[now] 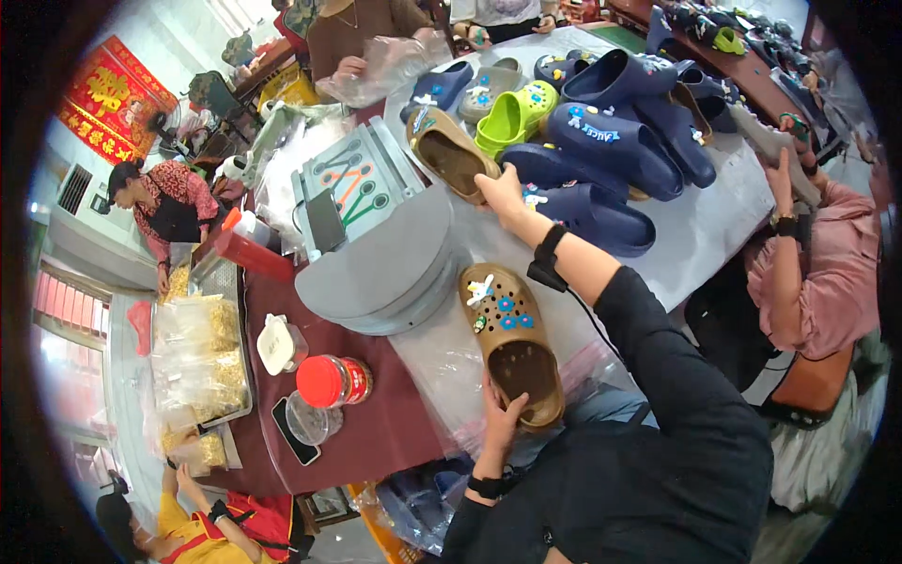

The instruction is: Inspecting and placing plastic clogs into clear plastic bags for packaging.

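Counter, broad, covered partly in maroon cloth and partly in clear and pale plastic sheeting.
Unit, grey, moulded, rounded at the front, topped by green and orange lines ending in dark discs; purpose unclear.
Heap of navy-blue foam clogs with charms, loosely piled, several overlapping. Risk: dragging one from beneath could topple the rest.
Brown foam clog, perforated, charm-decorated, above the near edge of the counter, toe pointing away from the wearer. Risk: gripped at one end only, it could swing or drop if the hold loosens.
Second brown foam clog, opening uppermost, between the grey unit and the heap. Risk: pulled sideways, it could catch its neighbour.
Lime-green foam clog, just beside the second brown one.
Left hand, closed on the heel end of the near brown clog, thumb over the rim.
Right hand, arm outstretched, gripping the heel end of the second.
Rabbit-like white charm, on the near clog beside blue flower charms. Risk: a knock could dislodge it, if loosely seated.
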A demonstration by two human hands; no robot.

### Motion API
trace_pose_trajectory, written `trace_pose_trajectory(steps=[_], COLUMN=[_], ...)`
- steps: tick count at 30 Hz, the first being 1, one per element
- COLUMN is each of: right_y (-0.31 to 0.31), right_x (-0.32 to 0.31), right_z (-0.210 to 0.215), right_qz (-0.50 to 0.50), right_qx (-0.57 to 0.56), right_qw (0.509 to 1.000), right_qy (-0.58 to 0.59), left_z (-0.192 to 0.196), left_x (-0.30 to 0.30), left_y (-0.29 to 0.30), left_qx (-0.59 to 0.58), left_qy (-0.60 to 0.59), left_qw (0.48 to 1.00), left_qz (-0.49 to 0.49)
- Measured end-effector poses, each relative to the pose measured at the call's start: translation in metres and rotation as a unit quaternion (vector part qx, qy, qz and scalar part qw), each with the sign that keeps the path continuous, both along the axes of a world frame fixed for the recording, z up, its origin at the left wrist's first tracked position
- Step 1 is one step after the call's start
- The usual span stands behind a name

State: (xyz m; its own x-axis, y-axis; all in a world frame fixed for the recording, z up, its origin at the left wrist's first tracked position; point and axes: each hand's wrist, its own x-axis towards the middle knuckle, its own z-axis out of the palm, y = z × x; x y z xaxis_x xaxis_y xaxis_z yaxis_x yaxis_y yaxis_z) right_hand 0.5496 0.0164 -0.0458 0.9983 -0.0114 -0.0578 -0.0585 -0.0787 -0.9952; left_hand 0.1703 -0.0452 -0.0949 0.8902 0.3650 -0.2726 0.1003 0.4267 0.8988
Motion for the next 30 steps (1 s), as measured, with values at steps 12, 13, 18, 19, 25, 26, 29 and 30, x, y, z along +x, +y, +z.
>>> trace_pose_trajectory(steps=[12,13,18,19,25,26,29,30], right_y=[-0.172,-0.178,-0.185,-0.185,-0.226,-0.226,-0.216,-0.205], right_x=[-0.182,-0.203,-0.256,-0.266,-0.269,-0.274,-0.279,-0.283], right_z=[0.134,0.154,0.111,0.100,0.032,0.028,0.017,-0.009], right_qz=[0.410,0.426,0.441,0.432,0.423,0.401,0.464,0.432], right_qx=[0.309,0.300,0.257,0.213,0.129,0.105,0.086,0.114], right_qw=[0.817,0.803,0.794,0.822,0.864,0.883,0.840,0.855], right_qy=[0.264,0.289,0.328,0.305,0.240,0.220,0.267,0.264], left_z=[0.069,0.064,0.004,-0.016,0.039,0.035,0.026,0.026], left_x=[0.026,0.037,0.036,0.025,-0.043,-0.057,-0.076,-0.075], left_y=[-0.014,-0.017,-0.035,-0.035,-0.009,0.004,0.030,0.031], left_qx=[-0.166,-0.165,0.085,0.246,0.760,0.762,0.772,0.763], left_qy=[0.037,0.033,-0.074,-0.101,0.110,0.112,0.144,0.150], left_qw=[0.985,0.986,0.989,0.958,0.615,0.612,0.604,0.612], left_qz=[-0.009,-0.010,-0.096,-0.105,-0.178,-0.179,-0.137,-0.144])
